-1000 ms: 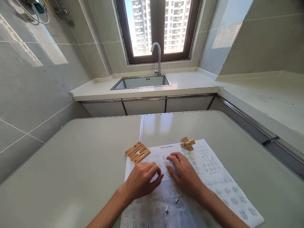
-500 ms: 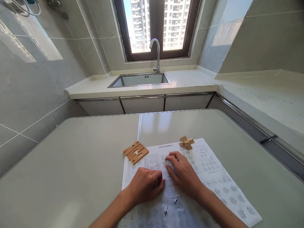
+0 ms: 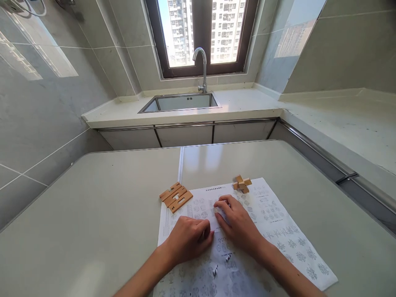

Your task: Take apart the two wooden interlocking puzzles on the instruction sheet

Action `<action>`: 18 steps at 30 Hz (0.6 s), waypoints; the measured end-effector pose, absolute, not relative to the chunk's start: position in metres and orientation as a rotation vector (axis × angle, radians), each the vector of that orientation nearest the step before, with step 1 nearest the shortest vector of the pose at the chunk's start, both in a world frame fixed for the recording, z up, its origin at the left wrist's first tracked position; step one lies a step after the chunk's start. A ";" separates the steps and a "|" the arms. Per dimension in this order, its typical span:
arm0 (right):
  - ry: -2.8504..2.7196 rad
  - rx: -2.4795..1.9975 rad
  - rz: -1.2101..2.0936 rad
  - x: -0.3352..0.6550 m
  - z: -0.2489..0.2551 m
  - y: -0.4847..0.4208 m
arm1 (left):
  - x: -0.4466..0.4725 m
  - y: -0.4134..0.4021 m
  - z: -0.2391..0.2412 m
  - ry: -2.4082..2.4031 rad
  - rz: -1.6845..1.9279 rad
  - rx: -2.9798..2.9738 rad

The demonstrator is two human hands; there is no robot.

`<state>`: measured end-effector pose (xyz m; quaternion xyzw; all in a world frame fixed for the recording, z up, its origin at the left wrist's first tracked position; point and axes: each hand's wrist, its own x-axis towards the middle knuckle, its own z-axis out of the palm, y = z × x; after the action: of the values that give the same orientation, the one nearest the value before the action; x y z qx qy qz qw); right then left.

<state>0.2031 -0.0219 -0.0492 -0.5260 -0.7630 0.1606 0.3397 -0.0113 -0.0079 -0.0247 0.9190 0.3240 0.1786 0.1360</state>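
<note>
The left hand lies palm down on the sheet, fingers curled loosely under, thumb tip pressed to the paper; it grips nothing that shows. The right hand lies just beside it, also palm down, fingers bent and their tips pressing the paper near the middle of the sheet; whether a small thing sits under those tips cannot be told.

The sheet is white, printed in black with rows of small diagrams and a line of text along its far edge. It lies flat on the bench, turned a little so its far right corner points away from the person, and its near part is creased and shadowed between the forearms.

On the sheet's far left corner lie the flat wooden pieces, about 3 notched bars side by side, touching one another and partly overhanging the paper. On the sheet's far edge, right of the hands, stands 1 wooden cross puzzle, its bars interlocked.

Beyond the sheet, past the bench, a steel sink is set into the counter under a tap; nothing shows in its basin.
</note>
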 end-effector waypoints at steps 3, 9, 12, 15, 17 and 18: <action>-1.984 -1.362 0.425 0.203 -0.049 -0.022 | -0.011 -0.008 -0.024 0.940 0.511 2.665; -1.983 -1.359 0.424 0.204 -0.045 -0.022 | -0.011 -0.008 -0.023 0.947 0.528 2.655; -1.988 -1.359 0.425 0.204 -0.046 -0.022 | -0.011 -0.008 -0.023 0.943 0.535 2.655; -1.974 -1.354 0.437 0.204 -0.049 -0.021 | -0.012 -0.008 -0.023 0.942 0.510 2.667; -1.941 -1.350 0.453 0.204 -0.049 -0.021 | -0.012 -0.007 -0.023 0.943 0.492 2.675; -1.917 -1.353 0.466 0.204 -0.048 -0.021 | -0.012 -0.007 -0.023 0.943 0.488 2.678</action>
<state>0.2038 -0.0205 -0.0484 -0.5262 -0.7458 0.1813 0.3660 -0.0121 -0.0071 -0.0233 0.9217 0.3246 0.1679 0.1300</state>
